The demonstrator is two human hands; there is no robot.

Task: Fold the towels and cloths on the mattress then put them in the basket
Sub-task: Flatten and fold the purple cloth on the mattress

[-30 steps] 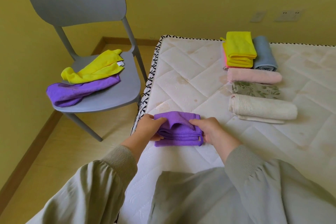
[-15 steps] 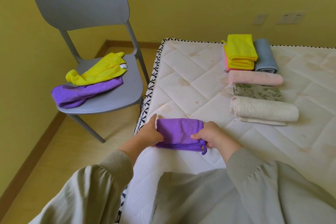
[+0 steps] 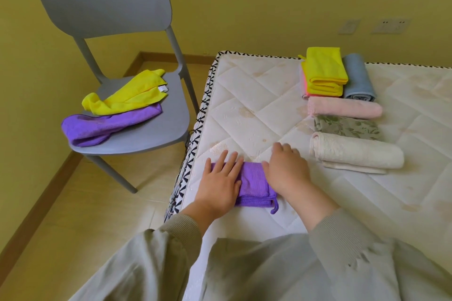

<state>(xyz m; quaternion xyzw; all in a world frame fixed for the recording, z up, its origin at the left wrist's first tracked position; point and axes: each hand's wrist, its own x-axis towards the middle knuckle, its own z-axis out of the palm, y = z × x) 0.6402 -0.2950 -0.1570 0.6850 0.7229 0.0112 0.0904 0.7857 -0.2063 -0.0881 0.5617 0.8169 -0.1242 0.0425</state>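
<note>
A small folded purple cloth (image 3: 254, 183) lies near the left edge of the white quilted mattress (image 3: 244, 105). My left hand (image 3: 220, 183) presses flat on its left side with fingers spread. My right hand (image 3: 286, 173) lies flat over its right side. Folded cloths sit in a row at the back right: a yellow cloth (image 3: 324, 71) on a pink one, a blue-grey towel (image 3: 358, 78), a pink towel (image 3: 344, 110), a floral cloth (image 3: 347, 127) and a cream towel (image 3: 354, 154). No basket is in view.
A grey plastic chair (image 3: 137, 137) stands left of the mattress. On its seat lie an unfolded yellow cloth (image 3: 127, 98) and an unfolded purple cloth (image 3: 107, 124). Yellow walls with sockets (image 3: 391, 25) stand behind; wooden floor lies to the left.
Both hands let go of the purple cloth's ends and now lie flat on top of it. The cloth has gone from a held bundle to a flat folded rectangle.
</note>
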